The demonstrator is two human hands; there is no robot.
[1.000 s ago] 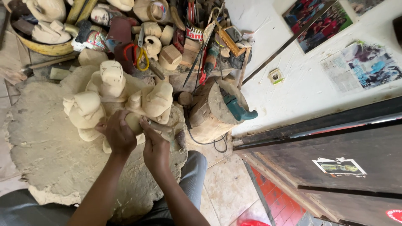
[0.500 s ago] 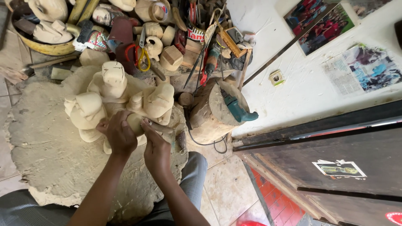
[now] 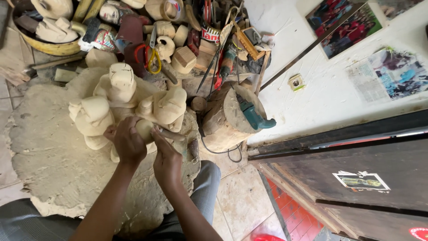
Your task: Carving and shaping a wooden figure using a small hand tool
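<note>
A pale wooden carving (image 3: 125, 105) of several rounded figures stands on a sawdust-covered mat (image 3: 49, 156) in front of me. My left hand (image 3: 126, 140) grips the lower front of the carving. My right hand (image 3: 166, 158) is closed around a carving tool (image 3: 176, 135) with a wooden handle, its tip pressed against the carving's lower right side. Both forearms reach up from the bottom of the view.
A wood stump (image 3: 225, 120) with a teal power tool (image 3: 254, 117) stands to the right, its cable trailing on the tiles. Behind lie carved pieces, orange-handled scissors (image 3: 149, 56), hand tools and a yellow basin (image 3: 49, 44). A white wall and dark door frame (image 3: 339, 147) close the right side.
Both hands have stayed on the carving's lower front, shifting only slightly as the tool works against the wood.
</note>
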